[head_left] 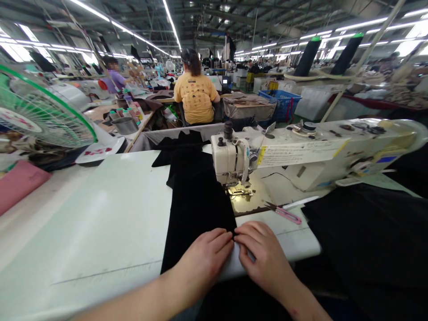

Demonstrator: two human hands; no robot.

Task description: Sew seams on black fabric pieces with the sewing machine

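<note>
A long strip of black fabric (195, 196) lies across the pale sewing table (100, 223), running back past the head of the white sewing machine (301, 156). My left hand (203, 258) rests flat on the near end of the fabric, fingers stretched out. Beside it, my right hand (264, 252) pinches the fabric's right edge with its fingertips, which touch those of the left hand. The presser foot (240, 191) stands just behind and to the right of the fabric's edge.
Pink-handled thread snips (284, 213) lie on the table right of the needle plate. More black cloth (368, 232) is piled at the right. A green fan (43, 111) stands at the far left, beside pink cloth (18, 183). A person in a yellow shirt (195, 96) sits ahead.
</note>
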